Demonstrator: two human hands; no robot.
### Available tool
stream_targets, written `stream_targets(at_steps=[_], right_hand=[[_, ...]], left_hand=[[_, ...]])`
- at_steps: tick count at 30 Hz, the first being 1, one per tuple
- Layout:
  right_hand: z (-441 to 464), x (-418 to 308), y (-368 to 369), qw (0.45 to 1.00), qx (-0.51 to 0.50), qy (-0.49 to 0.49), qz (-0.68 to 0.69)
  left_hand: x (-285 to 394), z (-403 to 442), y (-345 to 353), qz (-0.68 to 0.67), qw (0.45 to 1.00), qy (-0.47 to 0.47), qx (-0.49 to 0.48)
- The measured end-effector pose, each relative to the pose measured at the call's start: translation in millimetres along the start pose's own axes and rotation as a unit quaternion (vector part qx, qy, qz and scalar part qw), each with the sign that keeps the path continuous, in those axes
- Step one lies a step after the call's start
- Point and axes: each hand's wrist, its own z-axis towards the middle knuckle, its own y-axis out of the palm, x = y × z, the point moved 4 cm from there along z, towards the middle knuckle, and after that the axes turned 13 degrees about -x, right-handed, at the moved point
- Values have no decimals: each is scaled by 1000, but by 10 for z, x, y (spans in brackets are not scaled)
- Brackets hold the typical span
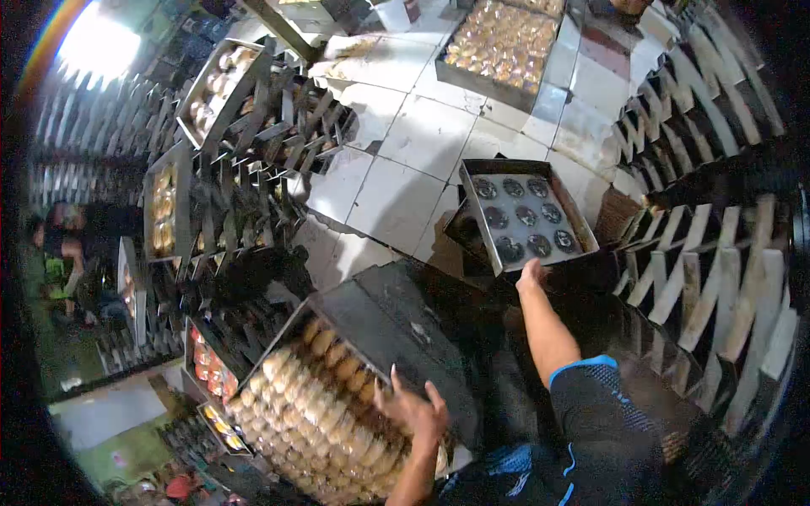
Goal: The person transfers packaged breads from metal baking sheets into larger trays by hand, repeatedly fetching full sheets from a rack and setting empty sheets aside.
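Note:
My left hand [413,409] is open, fingers spread, above a large deep tray [305,310] packed with rows of pale, clear-wrapped buns [295,396]. It appears to hold nothing. With the arm stretched forward, my right hand [530,275] grips the near edge of a smaller dark-walled tray [548,174]; most of its fingers are hidden at the rim. Inside that tray, several dark, round wrapped items [526,216] lie in rows on a white base. The tray sits askew over another dark tray [464,228], which shows only in part.
Crosswise stacks of trays [709,278] rise on the right, and more stacks [245,194] on the left hold wrapped goods. Another full tray [485,83] stands on the tiled floor [396,202] at the back. A person [80,244] is at far left.

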Motion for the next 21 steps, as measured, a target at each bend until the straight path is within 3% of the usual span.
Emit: stream_targets(at_steps=[6,9,12,16,18,19,21], right_hand=[[482,992,739,992,-26,67,106],[1086,1735,1047,995,-59,75,5],[1229,1892,1214,984,-83,120,104],[947,1632,981,970,-202,109,-82],[603,1337,756,933,-269,80,-226],[418,1200,603,910,-294,63,-287],[147,1016,321,869,-323,0,-375]], left_hand=[[29,68,59,16,999,-45,-26],[-22,37,95,38,995,-69,-56],[-94,23,129,14,995,-82,-47],[-43,46,105,3,998,-56,-24],[15,78,62,-60,998,-6,16],[-22,77,34,-90,994,-25,49],[-111,66,41,-121,992,-3,-43]])
